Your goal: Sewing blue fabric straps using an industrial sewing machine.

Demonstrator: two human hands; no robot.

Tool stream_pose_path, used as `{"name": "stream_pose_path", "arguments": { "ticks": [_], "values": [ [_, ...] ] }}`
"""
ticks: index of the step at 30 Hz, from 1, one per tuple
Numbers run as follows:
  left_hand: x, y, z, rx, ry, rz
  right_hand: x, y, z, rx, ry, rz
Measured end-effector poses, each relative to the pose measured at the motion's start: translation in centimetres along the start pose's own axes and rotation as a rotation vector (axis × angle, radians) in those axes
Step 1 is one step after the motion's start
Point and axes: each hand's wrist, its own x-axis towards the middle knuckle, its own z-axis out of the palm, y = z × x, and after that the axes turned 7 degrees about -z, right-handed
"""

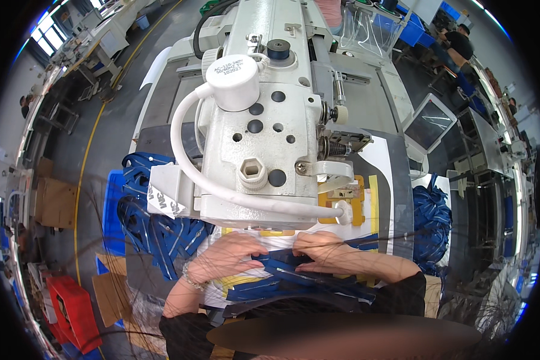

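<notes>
A white industrial sewing machine head (pixel 258 150) stands in front of me and hides part of the work surface beneath it. Just below its front edge, a dark blue fabric strip (pixel 279 262) runs between my hands. My left hand (pixel 231 255), with a bracelet at the wrist, has its thumb and curled fingers closed on the strip's left part. From the other side, my right hand (pixel 324 252) pinches the strip between thumb and fingers. More blue strips (pixel 246 291), some with a pale line along them, lie crosswise nearer to me.
Tangled blue strips (pixel 162 234) hang over a blue bin (pixel 112 210) at left. Another blue bundle (pixel 432 225) lies at right. A yellow plate (pixel 358 204) sits beside the machine head. A screen (pixel 431 123) stands far right, and a red box (pixel 75 312) is on the floor.
</notes>
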Motion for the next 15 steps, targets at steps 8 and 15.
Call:
{"name": "stream_pose_path", "arguments": {
  "ticks": [8, 15],
  "values": [
    [1.6, 0.8, 2.8, -0.149, -0.002, -0.085, 0.1, 0.3, -0.1, 0.102, -0.016, 0.006],
    [1.7, 2.5, 3.6, 0.079, -0.068, -0.032, -0.6, 0.1, -1.6, -0.009, -0.100, -0.042]
  ]
}}
